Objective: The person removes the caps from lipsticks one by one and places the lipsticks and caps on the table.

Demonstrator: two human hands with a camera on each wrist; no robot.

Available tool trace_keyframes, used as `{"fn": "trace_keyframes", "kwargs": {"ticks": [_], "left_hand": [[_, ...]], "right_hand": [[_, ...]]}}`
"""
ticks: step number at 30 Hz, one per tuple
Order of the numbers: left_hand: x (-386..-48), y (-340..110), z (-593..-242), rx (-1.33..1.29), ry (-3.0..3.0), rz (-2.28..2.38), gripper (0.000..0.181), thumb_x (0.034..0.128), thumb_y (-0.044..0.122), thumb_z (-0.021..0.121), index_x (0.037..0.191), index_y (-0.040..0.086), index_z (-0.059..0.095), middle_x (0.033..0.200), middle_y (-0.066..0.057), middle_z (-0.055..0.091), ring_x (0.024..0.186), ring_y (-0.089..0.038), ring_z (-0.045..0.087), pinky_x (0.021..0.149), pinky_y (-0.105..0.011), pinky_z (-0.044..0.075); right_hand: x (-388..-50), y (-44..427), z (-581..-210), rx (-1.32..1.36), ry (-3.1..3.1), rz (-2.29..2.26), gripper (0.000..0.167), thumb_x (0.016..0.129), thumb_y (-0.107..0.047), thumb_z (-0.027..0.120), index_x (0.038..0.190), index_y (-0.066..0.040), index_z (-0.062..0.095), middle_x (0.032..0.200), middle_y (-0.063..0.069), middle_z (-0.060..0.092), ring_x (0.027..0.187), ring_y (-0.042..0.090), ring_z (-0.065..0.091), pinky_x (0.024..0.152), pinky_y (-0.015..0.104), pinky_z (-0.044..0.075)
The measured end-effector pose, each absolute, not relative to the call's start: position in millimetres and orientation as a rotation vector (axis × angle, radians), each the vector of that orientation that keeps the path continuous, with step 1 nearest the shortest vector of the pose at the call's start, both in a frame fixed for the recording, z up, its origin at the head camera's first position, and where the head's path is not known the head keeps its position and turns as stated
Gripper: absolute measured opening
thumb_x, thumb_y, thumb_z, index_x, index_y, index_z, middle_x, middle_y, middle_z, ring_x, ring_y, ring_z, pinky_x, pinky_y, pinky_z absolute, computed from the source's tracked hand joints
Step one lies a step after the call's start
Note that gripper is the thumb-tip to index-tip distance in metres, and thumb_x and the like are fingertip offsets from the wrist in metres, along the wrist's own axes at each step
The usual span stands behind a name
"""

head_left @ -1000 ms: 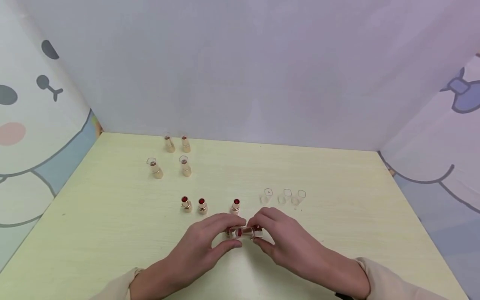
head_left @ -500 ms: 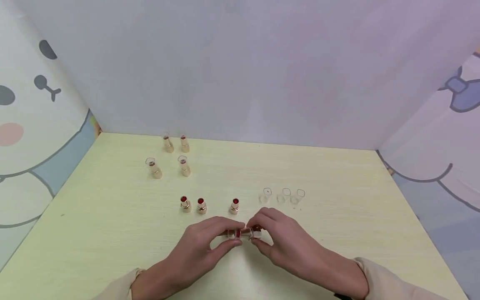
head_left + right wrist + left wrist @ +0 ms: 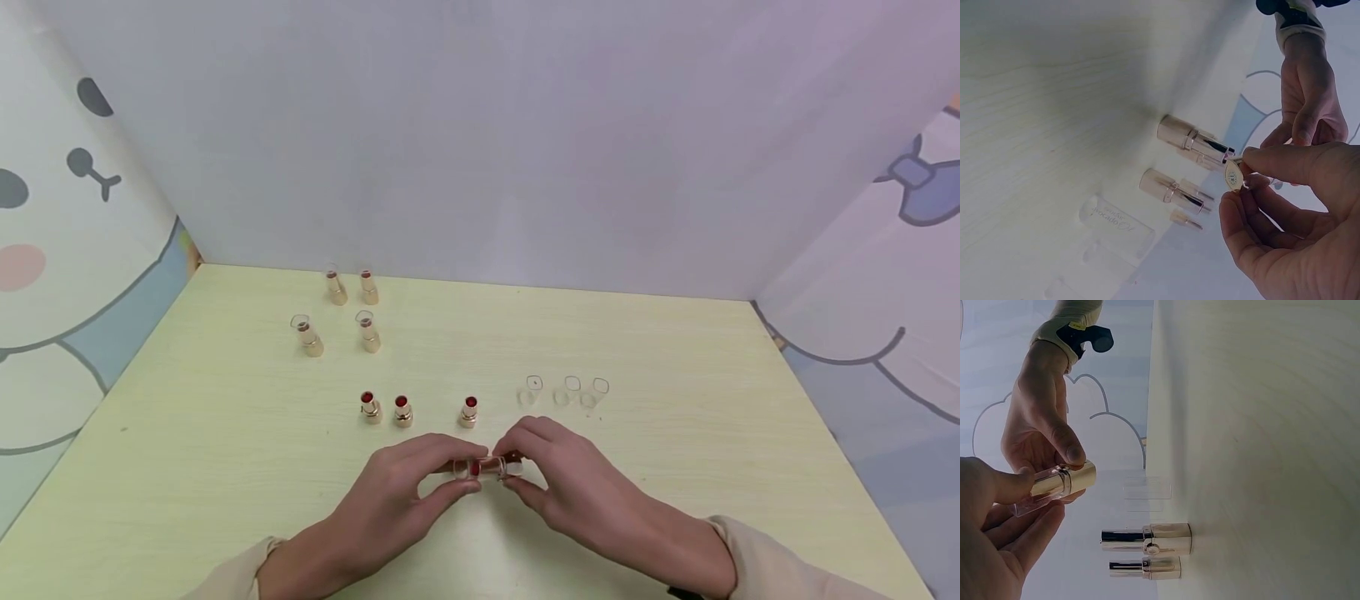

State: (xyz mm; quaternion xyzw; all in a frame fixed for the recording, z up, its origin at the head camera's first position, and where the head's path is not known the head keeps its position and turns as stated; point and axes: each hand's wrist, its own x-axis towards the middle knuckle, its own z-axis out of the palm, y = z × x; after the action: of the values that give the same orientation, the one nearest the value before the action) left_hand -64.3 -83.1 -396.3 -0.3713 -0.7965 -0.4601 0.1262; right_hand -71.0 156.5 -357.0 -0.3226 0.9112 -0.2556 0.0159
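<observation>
Near the table's front, both hands hold one lipstick [image 3: 491, 467] lying level between them. My left hand [image 3: 401, 487] pinches its clear cap [image 3: 1032, 505] between thumb and fingers. The cap surrounds the red tip, and I cannot tell how far it is seated. My right hand [image 3: 566, 471] grips the gold base [image 3: 1082, 477] at the other end; in the right wrist view its bottom label [image 3: 1233, 177] shows. Just beyond the hands, an uncapped lipstick [image 3: 469, 412] stands upright, with two more uncapped lipsticks [image 3: 403, 412] to its left.
Three clear caps [image 3: 531, 392] stand in a row beyond the right hand. Several lipsticks with clear caps [image 3: 369, 333] stand at the back left of the pale table [image 3: 675, 375]. A plain cloth wall [image 3: 480, 167] rises behind the table, with printed cloths on both sides.
Both hands keep nearly the same place and hold. The left fingertips have shifted very slightly left, and the reflections on the held lipstick differ. The standing lipsticks and caps have not moved.
</observation>
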Motion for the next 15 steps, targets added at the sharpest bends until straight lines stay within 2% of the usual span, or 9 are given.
{"fn": "trace_keyframes", "kwargs": {"ticks": [8, 15], "left_hand": [[-65, -93, -385, -1.007, -2.267, -1.294, 0.041, 0.0828, 0.005, 0.087, 0.12, 0.015, 0.073, 0.108, 0.005, 0.077, 0.093, -0.005, 0.073, 0.085, -0.012, 0.057], [-68, -101, -378, -0.991, -2.208, -1.287, 0.035, 0.0869, 0.007, 0.084, 0.119, 0.015, 0.073, 0.106, 0.005, 0.077, 0.09, -0.006, 0.074, 0.086, -0.013, 0.058]], "right_hand": [[-74, 164, -367, -0.898, 2.878, -0.771, 0.028, 0.085, -0.009, 0.087, 0.105, -0.019, 0.071, 0.102, -0.014, 0.069, 0.095, 0.003, 0.068, 0.083, 0.024, 0.062], [-75, 168, -373, -0.844, 2.881, -0.805, 0.029, 0.086, -0.008, 0.086, 0.106, -0.021, 0.07, 0.104, -0.017, 0.069, 0.093, 0.006, 0.069, 0.082, 0.028, 0.063]]}}
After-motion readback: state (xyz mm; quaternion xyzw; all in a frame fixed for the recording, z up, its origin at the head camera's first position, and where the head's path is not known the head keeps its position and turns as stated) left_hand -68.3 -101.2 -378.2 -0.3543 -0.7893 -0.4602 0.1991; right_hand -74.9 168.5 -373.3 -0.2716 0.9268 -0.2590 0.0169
